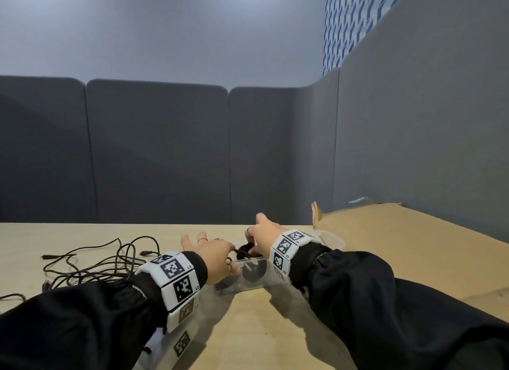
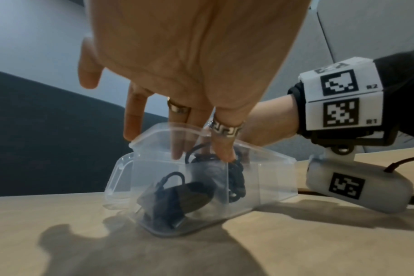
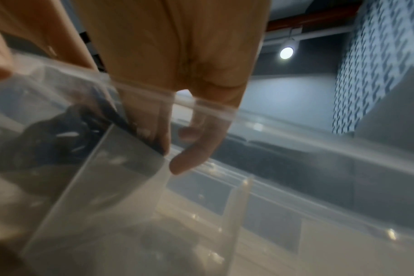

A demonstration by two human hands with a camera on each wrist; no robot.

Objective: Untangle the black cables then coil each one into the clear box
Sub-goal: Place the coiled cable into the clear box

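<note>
The clear box (image 1: 249, 262) stands on the table between both hands. My left hand (image 1: 214, 255) reaches into it from the left with straight fingers (image 2: 225, 151) pressing the top of a coiled black cable (image 2: 238, 175). A second coil (image 2: 184, 196) lies in the neighbouring compartment of the box (image 2: 272, 177). My right hand (image 1: 264, 232) comes in from the right, and its fingers (image 3: 151, 123) point down inside the box (image 3: 296, 186), pushing the black cable (image 3: 59, 134) against a divider. A loose tangle of black cables (image 1: 104, 262) lies on the table to the left.
The box's lid (image 2: 118, 173) hangs open on its far left side. A flattened cardboard sheet (image 1: 399, 245) covers the table's right side. Grey partition panels (image 1: 157, 154) close off the back and right. The wooden table (image 1: 261, 328) runs toward me.
</note>
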